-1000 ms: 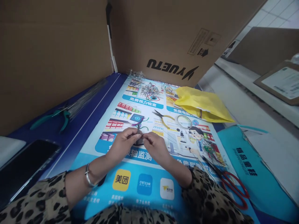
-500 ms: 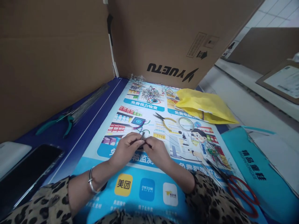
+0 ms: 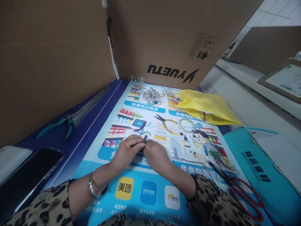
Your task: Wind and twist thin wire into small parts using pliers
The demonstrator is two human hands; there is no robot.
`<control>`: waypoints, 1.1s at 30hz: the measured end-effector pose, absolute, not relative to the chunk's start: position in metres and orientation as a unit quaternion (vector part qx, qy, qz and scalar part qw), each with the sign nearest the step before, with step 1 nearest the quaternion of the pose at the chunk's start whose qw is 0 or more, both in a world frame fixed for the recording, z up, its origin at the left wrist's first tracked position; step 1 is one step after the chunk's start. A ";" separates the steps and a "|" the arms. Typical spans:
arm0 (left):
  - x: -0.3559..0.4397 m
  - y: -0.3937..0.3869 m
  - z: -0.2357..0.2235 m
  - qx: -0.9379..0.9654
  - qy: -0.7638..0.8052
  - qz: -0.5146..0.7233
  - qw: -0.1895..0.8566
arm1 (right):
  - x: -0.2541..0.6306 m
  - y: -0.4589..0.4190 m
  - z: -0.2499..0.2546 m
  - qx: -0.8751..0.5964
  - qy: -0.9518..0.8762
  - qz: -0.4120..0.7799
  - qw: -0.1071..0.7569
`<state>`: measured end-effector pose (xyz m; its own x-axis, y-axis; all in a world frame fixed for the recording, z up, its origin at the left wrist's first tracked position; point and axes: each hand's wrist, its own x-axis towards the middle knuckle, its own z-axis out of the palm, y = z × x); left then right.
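Observation:
My left hand [image 3: 128, 150] and my right hand [image 3: 157, 154] meet at the middle of a printed poster [image 3: 150, 175] that covers the table. Both pinch a small dark piece with thin wires [image 3: 144, 140] between their fingertips. Coloured wire ends [image 3: 141, 126] curl just beyond the hands. A metal bangle [image 3: 91, 185] sits on my left wrist. Leopard-print sleeves cover both forearms.
Yellow-handled pliers [image 3: 166, 121] and a tape roll [image 3: 187, 124] lie past the hands, with a yellow bag [image 3: 207, 106] behind. Red scissors [image 3: 244, 195] and a teal bag [image 3: 261, 175] sit right. Green pliers [image 3: 63, 124], metal rods [image 3: 90, 102] and a phone [image 3: 25, 179] lie left. Cardboard walls [image 3: 54, 53] stand behind.
The dark piece stood upright between my fingers a second ago; it now lies lower and tilted. My hands have drawn closer together. The view has shifted slightly.

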<state>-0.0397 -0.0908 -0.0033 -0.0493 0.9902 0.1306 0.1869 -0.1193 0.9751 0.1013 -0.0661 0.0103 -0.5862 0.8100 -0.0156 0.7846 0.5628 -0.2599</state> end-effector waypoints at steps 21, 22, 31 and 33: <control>-0.039 -0.093 0.000 0.547 0.540 0.466 0.438 | 0.124 -0.057 0.029 -0.434 -0.846 0.200 0.236; -0.039 -0.093 0.001 0.552 0.538 0.465 0.435 | 0.125 -0.057 0.032 -0.422 -0.839 0.202 0.277; -0.039 -0.093 -0.002 0.573 0.520 0.465 0.430 | 0.122 -0.062 0.041 -0.331 -0.883 0.140 0.303; -0.039 -0.093 -0.002 0.574 0.518 0.465 0.432 | 0.121 -0.063 0.039 -0.328 -0.887 0.132 0.298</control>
<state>-0.0392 -0.0930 -0.0021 0.0312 0.9959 0.0851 0.1933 -0.0896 0.9770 0.1214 -0.0627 0.0394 -0.6081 0.6599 0.4413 0.5029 0.7504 -0.4289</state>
